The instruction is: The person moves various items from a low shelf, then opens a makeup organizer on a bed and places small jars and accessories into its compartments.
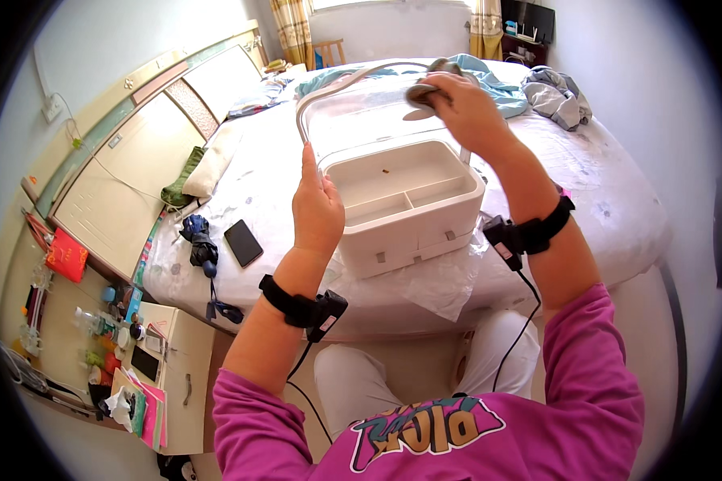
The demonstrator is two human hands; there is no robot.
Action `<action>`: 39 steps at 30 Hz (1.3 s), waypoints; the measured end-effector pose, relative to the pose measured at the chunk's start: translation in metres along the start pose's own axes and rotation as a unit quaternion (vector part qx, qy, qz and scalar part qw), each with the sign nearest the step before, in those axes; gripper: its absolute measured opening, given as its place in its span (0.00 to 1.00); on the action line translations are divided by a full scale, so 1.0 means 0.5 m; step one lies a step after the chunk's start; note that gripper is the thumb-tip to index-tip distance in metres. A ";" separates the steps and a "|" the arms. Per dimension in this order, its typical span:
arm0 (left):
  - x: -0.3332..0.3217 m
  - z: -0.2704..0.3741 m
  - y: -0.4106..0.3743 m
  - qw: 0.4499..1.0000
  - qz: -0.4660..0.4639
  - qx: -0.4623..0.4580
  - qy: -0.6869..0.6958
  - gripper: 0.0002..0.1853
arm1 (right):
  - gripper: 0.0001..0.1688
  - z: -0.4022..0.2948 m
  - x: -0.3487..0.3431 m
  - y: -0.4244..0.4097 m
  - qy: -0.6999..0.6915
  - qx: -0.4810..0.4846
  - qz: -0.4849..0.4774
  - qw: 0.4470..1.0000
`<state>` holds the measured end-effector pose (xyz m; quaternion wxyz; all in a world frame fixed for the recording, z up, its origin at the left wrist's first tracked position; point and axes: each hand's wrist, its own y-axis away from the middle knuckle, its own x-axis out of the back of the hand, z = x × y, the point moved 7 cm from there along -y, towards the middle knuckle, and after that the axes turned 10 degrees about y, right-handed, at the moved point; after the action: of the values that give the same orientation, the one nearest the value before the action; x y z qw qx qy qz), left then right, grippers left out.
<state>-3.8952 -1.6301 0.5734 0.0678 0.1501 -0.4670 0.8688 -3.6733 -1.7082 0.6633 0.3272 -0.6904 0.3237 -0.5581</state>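
Observation:
A white plastic storage box [406, 243] stands in front of me at the near side of the bed, on a clear plastic sheet [439, 288]. Dividers split its inner tray into compartments, and a small brown speck lies in the rear one. Its transparent lid [367, 111], edged in white, is tipped up at the back. My left hand [319, 207] grips the lid's left edge low down, index finger stretched along it. Bunched in my right hand [469, 114] is a grey-brown cloth [422, 95], slightly blurred, at the lid's upper right; whether it touches the lid cannot be told.
Left of the box lie a black smartphone [243, 243] and a folded dark umbrella [201, 243]. Teal bedding [493, 90] and a grey cloth [556, 96] are heaped behind. A cluttered bedside cabinet [186, 361] stands at lower left. Cables hang from both wrist straps.

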 end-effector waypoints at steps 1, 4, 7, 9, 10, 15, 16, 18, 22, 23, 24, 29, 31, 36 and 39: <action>-0.003 0.003 0.001 1.000 -0.006 0.020 -0.002 0.29 | 0.12 -0.023 -0.011 0.002 -0.009 0.024 0.005 1.000; 0.000 0.003 -0.006 0.999 -0.026 0.024 0.001 0.29 | 0.11 -0.111 -0.046 -0.004 -0.084 0.077 -0.014 0.993; 0.001 -0.006 -0.022 0.996 -0.072 0.035 0.027 0.29 | 0.15 -0.223 -0.040 0.038 -0.168 0.201 0.048 0.964; 0.003 0.023 -0.015 0.987 -0.106 -0.114 0.035 0.32 | 0.17 -0.267 -0.033 0.099 -0.229 0.212 0.033 0.950; 0.013 -0.006 -0.020 0.983 -0.116 -0.009 0.142 0.33 | 0.18 -0.275 -0.041 0.128 -0.318 0.166 -0.008 0.934; -0.011 -0.003 -0.049 0.979 -0.161 0.118 0.032 0.33 | 0.10 -0.106 -0.215 0.264 -0.567 -0.318 -0.192 0.735; -0.006 -0.005 -0.049 0.979 -0.162 0.113 0.044 0.33 | 0.10 -0.071 -0.248 0.283 -0.619 -0.410 -0.201 0.639; -0.011 -0.026 -0.054 0.975 -0.169 0.098 0.103 0.33 | 0.11 0.032 -0.256 0.251 -0.619 -0.391 -0.098 0.674; -0.004 -0.021 -0.029 0.954 -0.057 0.148 0.254 0.40 | 0.08 0.181 -0.263 0.173 -0.628 -0.405 0.066 0.661; 0.003 -0.036 -0.006 0.964 -0.003 0.117 0.237 0.42 | 0.08 0.190 -0.277 0.189 -0.660 -0.485 0.071 0.569; -0.006 -0.055 0.027 0.969 0.022 0.098 0.224 0.42 | 0.08 0.196 -0.285 0.198 -0.643 -0.503 0.070 0.574; -0.070 -0.087 0.118 0.996 -0.064 -0.055 -0.035 0.12 | 0.09 0.205 -0.336 0.222 -0.533 -0.543 0.053 0.647; -0.086 -0.075 0.097 0.983 -0.073 -0.146 -0.079 0.13 | 0.09 0.222 -0.366 0.199 -0.530 -0.544 0.063 0.648; -0.153 -0.110 0.098 0.964 -0.238 -0.087 -0.082 0.21 | 0.10 0.396 -0.484 0.093 -0.087 -0.342 -0.089 0.931; -0.165 -0.108 0.095 0.962 -0.235 -0.119 -0.072 0.24 | 0.13 0.450 -0.557 0.066 0.257 -0.300 -0.200 0.897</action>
<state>-3.8400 -1.6099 0.4808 0.2533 0.3088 -0.5223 0.7534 -3.5013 -1.4805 0.4442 -0.1081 -0.6383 0.4037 -0.6465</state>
